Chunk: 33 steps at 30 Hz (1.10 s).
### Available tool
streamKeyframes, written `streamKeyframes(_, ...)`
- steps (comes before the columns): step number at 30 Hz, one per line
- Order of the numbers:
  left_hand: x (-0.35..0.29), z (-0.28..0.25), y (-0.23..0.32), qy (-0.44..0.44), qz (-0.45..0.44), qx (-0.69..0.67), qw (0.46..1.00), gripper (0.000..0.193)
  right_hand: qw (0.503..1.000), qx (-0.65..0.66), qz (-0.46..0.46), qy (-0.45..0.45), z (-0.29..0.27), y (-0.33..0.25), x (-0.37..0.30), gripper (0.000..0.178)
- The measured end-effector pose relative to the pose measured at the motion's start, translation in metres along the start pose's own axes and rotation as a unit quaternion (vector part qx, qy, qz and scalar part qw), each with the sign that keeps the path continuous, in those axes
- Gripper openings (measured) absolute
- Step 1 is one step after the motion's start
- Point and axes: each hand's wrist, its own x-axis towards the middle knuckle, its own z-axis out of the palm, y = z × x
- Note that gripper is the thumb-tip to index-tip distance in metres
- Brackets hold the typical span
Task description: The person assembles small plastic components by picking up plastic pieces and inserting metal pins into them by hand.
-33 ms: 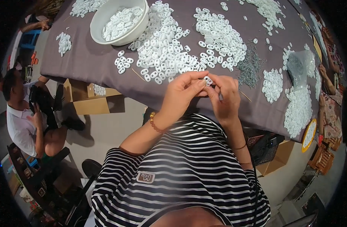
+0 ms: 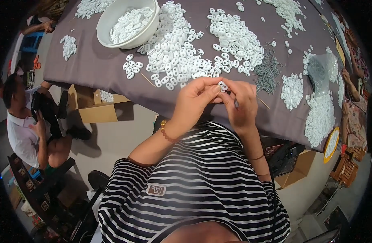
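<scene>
Between the fingertips of both hands, at the table's near edge, is a small white oval plastic piece with two dark holes. My left hand pinches it from the left between thumb and forefinger. From the right, my right hand meets it with bent fingers and thumb; whether a tiny part sits in those fingers is hidden. Just beyond my hands spreads a large heap of similar white two-hole pieces. A second heap of white oval pieces lies right of it, beside a pile of small grey screws or pins.
A white bowl of such pieces stands at the far left on the dark cloth-covered table. Piles of small white parts and a clear plastic bag lie right. A cardboard box stands below; a person sits left.
</scene>
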Motion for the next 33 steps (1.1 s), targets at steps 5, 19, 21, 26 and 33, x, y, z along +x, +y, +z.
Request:
streamKeyframes(5,-0.001,-0.002,0.0,-0.003,0.027,0.084,0.996,0.028,0.999,-0.05,-0.023,-0.003,0.0,0.001,-0.003,0.048)
streamKeyframes(19,0.003,-0.013,-0.011,-0.032,0.077,0.094,0.992,0.023,0.989,-0.088,-0.105,0.05,0.004,0.004,-0.005,0.054)
streamKeyframes(21,0.003,-0.012,-0.012,-0.03,0.089,0.099,0.991,0.022,0.989,-0.089,-0.11,0.048,0.004,0.005,-0.005,0.053)
streamKeyframes(26,0.003,-0.01,-0.017,-0.006,0.126,0.112,0.986,0.018,0.989,-0.082,-0.116,0.051,0.004,0.002,-0.002,0.051)
streamKeyframes(33,0.003,-0.013,-0.023,0.018,0.194,0.223,0.955,0.015,0.989,-0.073,-0.122,0.048,0.002,0.0,-0.004,0.05)
